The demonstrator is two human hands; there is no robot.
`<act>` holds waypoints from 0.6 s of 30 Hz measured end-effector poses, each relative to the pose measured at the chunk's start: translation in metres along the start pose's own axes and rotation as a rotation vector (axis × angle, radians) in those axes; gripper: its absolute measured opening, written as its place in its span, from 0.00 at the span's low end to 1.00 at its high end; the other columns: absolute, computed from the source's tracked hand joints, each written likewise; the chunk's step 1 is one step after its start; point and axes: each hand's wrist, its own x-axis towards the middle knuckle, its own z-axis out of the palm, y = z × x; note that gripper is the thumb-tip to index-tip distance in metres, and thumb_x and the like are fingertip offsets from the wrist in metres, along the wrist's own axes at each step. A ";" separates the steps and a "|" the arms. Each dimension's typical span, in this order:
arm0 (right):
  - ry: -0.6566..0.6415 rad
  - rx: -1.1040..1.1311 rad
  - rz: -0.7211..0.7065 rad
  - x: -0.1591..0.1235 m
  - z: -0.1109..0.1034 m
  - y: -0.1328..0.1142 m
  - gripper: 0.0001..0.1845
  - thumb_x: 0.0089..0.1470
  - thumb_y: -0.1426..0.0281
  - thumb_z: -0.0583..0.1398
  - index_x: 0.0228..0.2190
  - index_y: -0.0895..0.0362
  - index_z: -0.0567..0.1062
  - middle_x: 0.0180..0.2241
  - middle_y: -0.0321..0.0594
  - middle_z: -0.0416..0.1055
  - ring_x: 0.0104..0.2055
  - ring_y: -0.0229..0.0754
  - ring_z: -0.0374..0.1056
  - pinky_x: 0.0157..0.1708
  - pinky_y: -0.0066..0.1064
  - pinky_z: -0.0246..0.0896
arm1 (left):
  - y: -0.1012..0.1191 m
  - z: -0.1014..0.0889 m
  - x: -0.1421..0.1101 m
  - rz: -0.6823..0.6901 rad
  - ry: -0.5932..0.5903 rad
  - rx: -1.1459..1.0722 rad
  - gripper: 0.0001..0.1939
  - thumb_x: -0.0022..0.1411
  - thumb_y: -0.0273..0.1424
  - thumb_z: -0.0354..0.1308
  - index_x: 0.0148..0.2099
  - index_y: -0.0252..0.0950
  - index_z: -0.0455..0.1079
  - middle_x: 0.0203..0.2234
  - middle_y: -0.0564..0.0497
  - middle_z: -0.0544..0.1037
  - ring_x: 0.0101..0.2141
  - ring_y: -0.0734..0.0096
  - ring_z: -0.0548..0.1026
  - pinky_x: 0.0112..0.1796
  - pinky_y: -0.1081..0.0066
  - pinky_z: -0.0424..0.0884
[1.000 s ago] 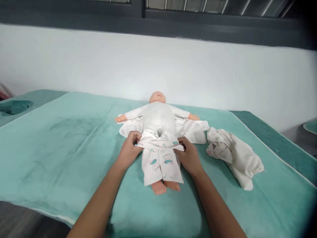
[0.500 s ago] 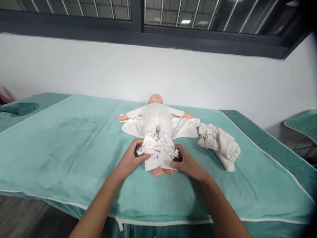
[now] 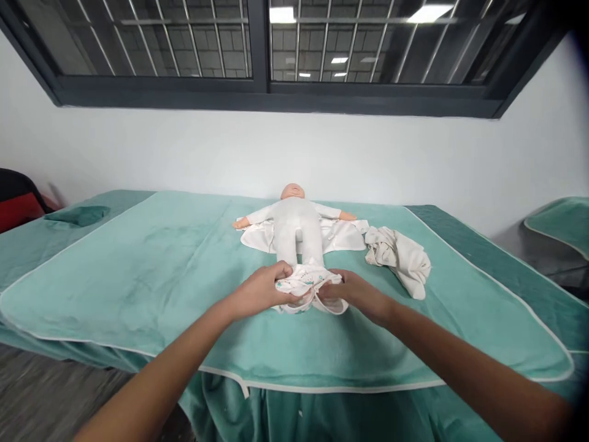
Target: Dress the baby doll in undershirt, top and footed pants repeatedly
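A baby doll (image 3: 298,224) with a white cloth body lies on its back, head toward the wall and arms spread. White printed baby pants (image 3: 306,279) are bunched around its lower legs, and the feet are hidden. My left hand (image 3: 271,285) grips the left side of the pants, thumb and fingers closed on the fabric. On the other side, my right hand (image 3: 352,291) grips the pants too, its fingers partly inside a leg opening. Beneath the doll's arms and back a white baby garment (image 3: 345,236) is spread out flat.
A crumpled off-white cloth (image 3: 400,258) lies to the right of the doll. The green blanket (image 3: 161,270) with white edging covers the bed, its front edge hanging near me. Behind stands a white wall (image 3: 184,150) below a barred window (image 3: 262,55). A red and black object (image 3: 21,202) is at far left.
The pants have moved down from the doll's thighs to its lower legs, baring the white cloth legs and covering the feet. Both hands have closed in on the fabric. The camera view has tilted up.
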 end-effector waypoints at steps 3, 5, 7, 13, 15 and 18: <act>-0.165 -0.009 0.035 -0.006 -0.008 -0.025 0.11 0.45 0.64 0.66 0.28 0.59 0.77 0.30 0.38 0.75 0.33 0.41 0.68 0.35 0.31 0.60 | 0.018 -0.024 0.002 -0.033 -0.139 -0.165 0.19 0.47 0.41 0.68 0.40 0.40 0.69 0.36 0.55 0.75 0.37 0.65 0.73 0.34 0.71 0.66; -0.267 -0.029 0.036 -0.007 -0.015 -0.045 0.14 0.47 0.60 0.66 0.30 0.59 0.79 0.32 0.39 0.77 0.35 0.43 0.71 0.37 0.32 0.62 | 0.027 -0.042 0.004 -0.066 -0.211 -0.198 0.20 0.46 0.39 0.68 0.41 0.39 0.71 0.36 0.54 0.76 0.37 0.65 0.73 0.33 0.71 0.66; -0.343 -0.073 0.048 -0.007 -0.022 -0.065 0.21 0.48 0.53 0.66 0.34 0.59 0.80 0.35 0.41 0.78 0.38 0.44 0.72 0.40 0.34 0.63 | 0.036 -0.061 0.004 -0.097 -0.298 -0.197 0.20 0.45 0.38 0.69 0.41 0.40 0.73 0.36 0.53 0.77 0.38 0.63 0.74 0.35 0.70 0.68; -0.485 -0.635 -0.037 -0.004 -0.019 -0.123 0.23 0.34 0.50 0.72 0.28 0.55 0.80 0.27 0.35 0.75 0.28 0.39 0.67 0.27 0.29 0.56 | 0.082 -0.111 0.004 -0.305 -0.756 0.022 0.23 0.32 0.30 0.73 0.37 0.45 0.79 0.35 0.51 0.82 0.38 0.57 0.77 0.34 0.66 0.73; -0.485 -0.822 -0.127 -0.004 -0.008 -0.143 0.23 0.27 0.52 0.74 0.24 0.53 0.79 0.23 0.32 0.72 0.24 0.38 0.64 0.25 0.28 0.51 | 0.105 -0.116 0.005 -0.308 -0.815 0.180 0.21 0.32 0.30 0.73 0.34 0.45 0.79 0.32 0.52 0.82 0.37 0.56 0.77 0.34 0.66 0.73; -0.474 -1.049 -0.213 -0.008 0.012 -0.176 0.21 0.23 0.55 0.75 0.19 0.53 0.76 0.19 0.29 0.68 0.21 0.35 0.59 0.26 0.29 0.49 | 0.141 -0.116 0.007 -0.306 -0.856 0.346 0.19 0.30 0.29 0.74 0.31 0.44 0.80 0.29 0.52 0.82 0.36 0.54 0.77 0.33 0.64 0.74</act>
